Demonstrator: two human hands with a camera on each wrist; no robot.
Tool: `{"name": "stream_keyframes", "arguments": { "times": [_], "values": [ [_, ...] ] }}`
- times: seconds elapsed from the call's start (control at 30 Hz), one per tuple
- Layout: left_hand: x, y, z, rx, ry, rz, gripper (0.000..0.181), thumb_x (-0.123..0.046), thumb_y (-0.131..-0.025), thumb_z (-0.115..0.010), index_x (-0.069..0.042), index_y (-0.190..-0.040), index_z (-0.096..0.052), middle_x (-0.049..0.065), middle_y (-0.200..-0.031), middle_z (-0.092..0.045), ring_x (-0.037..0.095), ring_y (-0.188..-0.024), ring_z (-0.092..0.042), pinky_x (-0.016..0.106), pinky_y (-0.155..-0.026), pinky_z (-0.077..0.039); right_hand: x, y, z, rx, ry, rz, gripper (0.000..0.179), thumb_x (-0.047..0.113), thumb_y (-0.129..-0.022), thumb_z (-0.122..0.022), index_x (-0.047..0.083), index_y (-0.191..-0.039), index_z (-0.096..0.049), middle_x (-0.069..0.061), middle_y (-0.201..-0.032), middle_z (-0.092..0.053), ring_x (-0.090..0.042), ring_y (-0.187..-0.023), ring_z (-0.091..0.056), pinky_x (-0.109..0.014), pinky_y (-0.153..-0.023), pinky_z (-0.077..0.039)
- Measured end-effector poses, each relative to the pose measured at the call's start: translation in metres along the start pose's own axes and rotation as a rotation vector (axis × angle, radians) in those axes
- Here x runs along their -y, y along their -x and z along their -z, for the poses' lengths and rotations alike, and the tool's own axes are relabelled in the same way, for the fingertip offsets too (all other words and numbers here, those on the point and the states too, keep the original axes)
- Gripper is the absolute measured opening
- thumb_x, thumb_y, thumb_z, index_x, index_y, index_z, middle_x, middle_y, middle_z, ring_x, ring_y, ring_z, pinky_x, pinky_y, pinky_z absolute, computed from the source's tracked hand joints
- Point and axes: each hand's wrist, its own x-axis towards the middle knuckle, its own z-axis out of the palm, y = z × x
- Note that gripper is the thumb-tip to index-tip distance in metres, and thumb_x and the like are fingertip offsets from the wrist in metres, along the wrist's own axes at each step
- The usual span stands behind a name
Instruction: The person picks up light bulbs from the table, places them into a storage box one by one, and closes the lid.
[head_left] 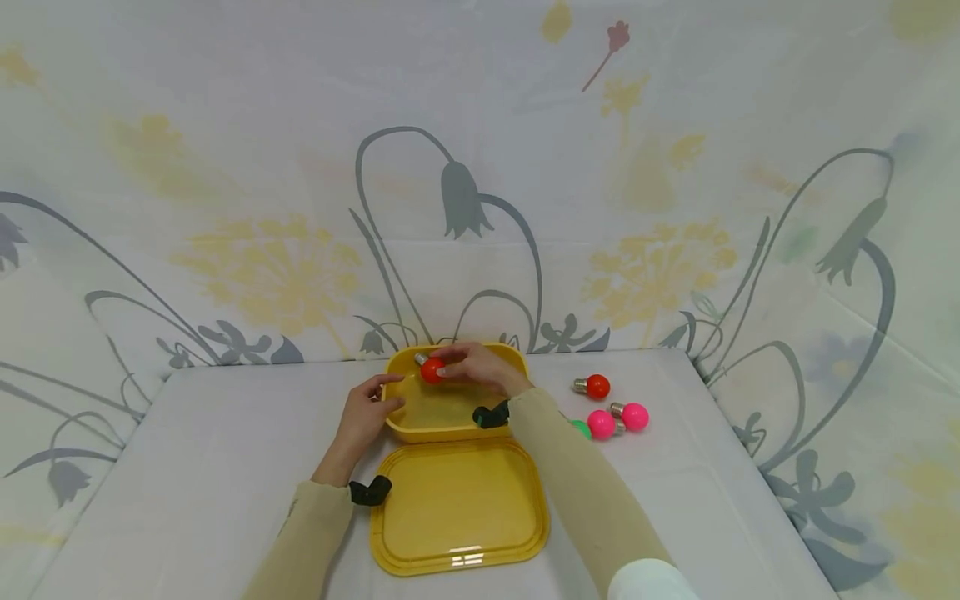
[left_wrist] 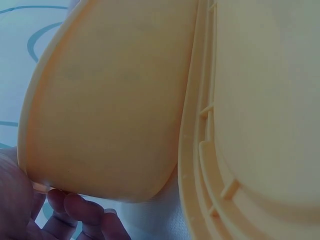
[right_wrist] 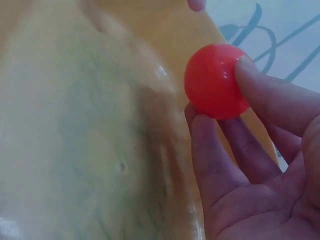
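Note:
In the head view my right hand (head_left: 480, 367) is over the yellow box (head_left: 456, 435). Its thumb and fingers pinch the round glass of a red light bulb (head_left: 431, 371), whose metal screw base points back and left. Up close in the right wrist view, the red bulb (right_wrist: 215, 80) sits between thumb and fingertips, its base hidden. My left hand (head_left: 367, 410) holds the box's left end at the rim. From the left wrist, curled fingers (left_wrist: 85, 210) show against the end of the box wall (left_wrist: 110, 100).
A yellow lid (head_left: 461, 508) lies in front of the box. To the right are another red bulb (head_left: 597, 387), two pink bulbs (head_left: 635, 417) and a green bulb (head_left: 581, 429) partly covered by the right sleeve. Patterned cloth (head_left: 480, 167) hangs behind the table.

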Motion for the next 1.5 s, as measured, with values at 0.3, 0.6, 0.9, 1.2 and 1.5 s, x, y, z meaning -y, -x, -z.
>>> {"name": "stream_keyframes", "arguments": {
  "times": [0.3, 0.6, 0.9, 1.2, 1.5],
  "values": [
    [0.0, 0.0, -0.001, -0.004, -0.011, -0.005, 0.036, -0.005, -0.089, -0.069, -0.007, -0.125, -0.068, 0.014, -0.096, -0.046, 0.023, -0.091, -0.04, 0.032, -0.072, -0.032, -0.008, -0.008, -0.002, -0.027, 0.053, 0.005, 0.036, 0.005, -0.091, -0.07, 0.005, -0.127, -0.066, -0.008, -0.127, -0.06, -0.024, -0.106, -0.061, -0.032, -0.095, -0.05],
    [0.001, 0.0, -0.001, -0.006, -0.01, -0.005, 0.036, -0.005, -0.089, -0.069, -0.006, -0.124, -0.068, 0.009, -0.092, -0.044, 0.022, -0.088, -0.04, 0.029, -0.066, -0.032, -0.008, -0.014, -0.006, -0.031, 0.156, 0.011, 0.035, 0.009, -0.089, -0.073, 0.007, -0.124, -0.069, -0.006, -0.123, -0.064, -0.022, -0.103, -0.059, -0.03, -0.093, -0.05],
    [0.0, -0.001, -0.002, -0.006, -0.013, 0.002, 0.037, -0.005, -0.088, -0.069, -0.006, -0.125, -0.067, 0.011, -0.094, -0.044, 0.023, -0.091, -0.04, 0.03, -0.069, -0.032, -0.005, -0.014, -0.012, -0.02, 0.146, -0.04, 0.033, 0.009, -0.089, -0.074, 0.011, -0.122, -0.07, -0.003, -0.118, -0.066, -0.023, -0.1, -0.059, -0.032, -0.092, -0.049],
    [0.002, -0.002, -0.001, -0.009, -0.007, -0.001, 0.036, -0.004, -0.088, -0.069, -0.006, -0.124, -0.068, 0.01, -0.093, -0.044, 0.023, -0.09, -0.04, 0.028, -0.066, -0.032, -0.005, -0.012, -0.015, -0.027, 0.154, -0.045, 0.033, 0.008, -0.09, -0.072, 0.009, -0.123, -0.07, -0.005, -0.121, -0.066, -0.022, -0.101, -0.059, -0.031, -0.094, -0.048],
    [0.0, -0.001, -0.002, -0.009, 0.005, -0.002, 0.037, -0.004, -0.087, -0.07, -0.006, -0.124, -0.068, 0.008, -0.09, -0.043, 0.022, -0.087, -0.04, 0.027, -0.064, -0.032, -0.004, -0.011, -0.017, -0.065, 0.177, -0.053, 0.032, 0.007, -0.09, -0.072, 0.006, -0.122, -0.07, -0.007, -0.118, -0.067, -0.021, -0.096, -0.06, -0.029, -0.089, -0.05]
  ]
}}
